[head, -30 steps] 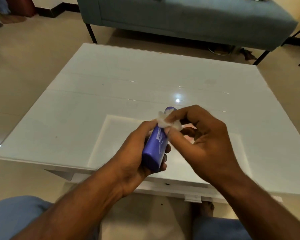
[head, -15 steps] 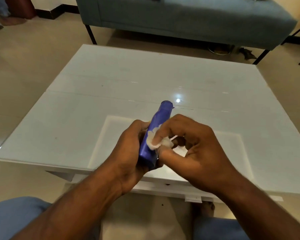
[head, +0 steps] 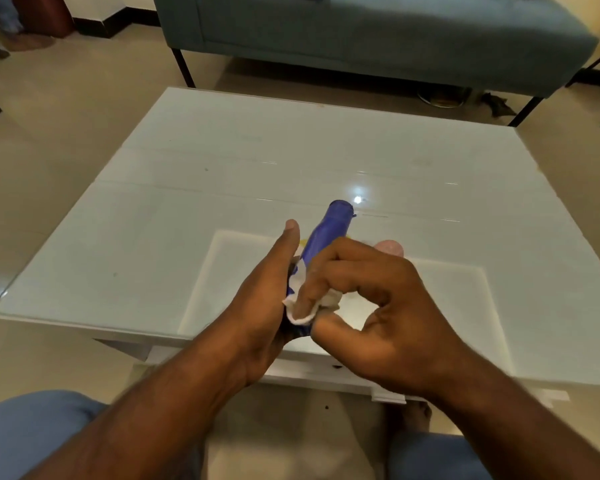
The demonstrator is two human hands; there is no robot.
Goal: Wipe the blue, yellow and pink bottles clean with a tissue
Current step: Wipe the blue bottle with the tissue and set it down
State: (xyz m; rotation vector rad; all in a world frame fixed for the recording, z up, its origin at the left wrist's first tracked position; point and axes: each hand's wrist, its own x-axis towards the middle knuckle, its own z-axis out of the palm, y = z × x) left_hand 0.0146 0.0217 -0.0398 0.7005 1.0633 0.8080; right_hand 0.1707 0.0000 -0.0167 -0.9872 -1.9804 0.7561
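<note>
over the near edge of the white table point(head: 153, 209), just above my knees, i have the blue bottle point(head: 328, 233) cradled in my left hand point(head: 260, 303), its lower half wrapped in my palm and its cap end pointing away from me and up. my right hand point(head: 374, 306) is pinched round the tissue point(head: 303, 311), thumb and forefinger pressing the wad against the bottle's side near its base. so both hands are closed, one on the bottle, one on the tissue.

the bottle looks to me like light, smooth plastic, stiff enough not to dent under a rub but likely slick, so i'd grip it low round the body and turn it as i go. the tissue is soft and thin; i reckon it may tear or ball up if i scrub hard.

a bit of something pink point(head: 390, 247) shows beyond my right knuckles and a trace of yellow point(head: 303, 242) beside the blue bottle; perhaps the other two bottles, but i cannot tell.
</note>
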